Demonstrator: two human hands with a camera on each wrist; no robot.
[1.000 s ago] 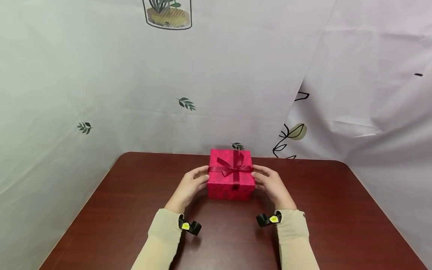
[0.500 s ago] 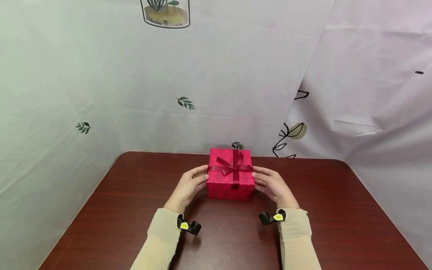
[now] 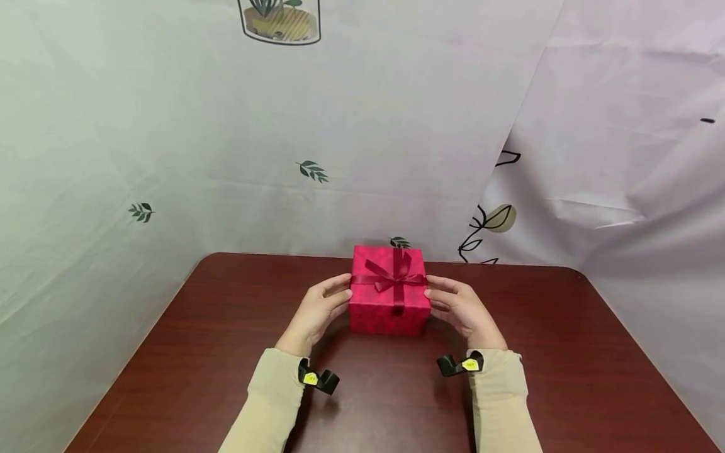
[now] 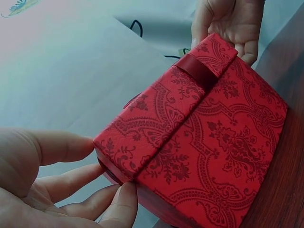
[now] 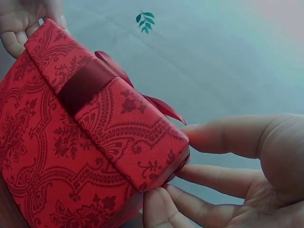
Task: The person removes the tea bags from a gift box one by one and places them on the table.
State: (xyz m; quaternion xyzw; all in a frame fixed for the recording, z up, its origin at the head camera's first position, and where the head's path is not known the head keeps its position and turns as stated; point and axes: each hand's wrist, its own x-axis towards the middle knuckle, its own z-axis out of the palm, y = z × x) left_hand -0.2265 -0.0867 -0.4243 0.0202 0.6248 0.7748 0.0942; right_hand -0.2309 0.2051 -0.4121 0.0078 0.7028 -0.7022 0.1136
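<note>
A red gift box [image 3: 368, 318] with a darker floral pattern stands near the back of the table. Its lid [image 3: 362, 296] carries a dark red ribbon [image 3: 398, 302] tied in a bow on top. At the left side, my left hand [image 3: 318, 309] holds the lid with its fingertips and thumb. My right hand [image 3: 461, 309] grips the opposite side in the same way. Both wrist views show the thumb at a lid corner and fingers beneath along the side. A thin seam runs between lid and base. The box's far side is hidden.
The brown wooden table [image 3: 226, 352] has rounded back corners. Behind it hangs a pale curtain [image 3: 396, 126] with printed leaves, close to the back of the box. Black wrist mounts [image 3: 318, 379] are strapped over the beige sleeves [image 3: 266, 402].
My right wrist has shifted slightly to the right. The lid sits slightly higher in the head view, partly with a small shift of the camera. Both hands stay at the box's sides.
</note>
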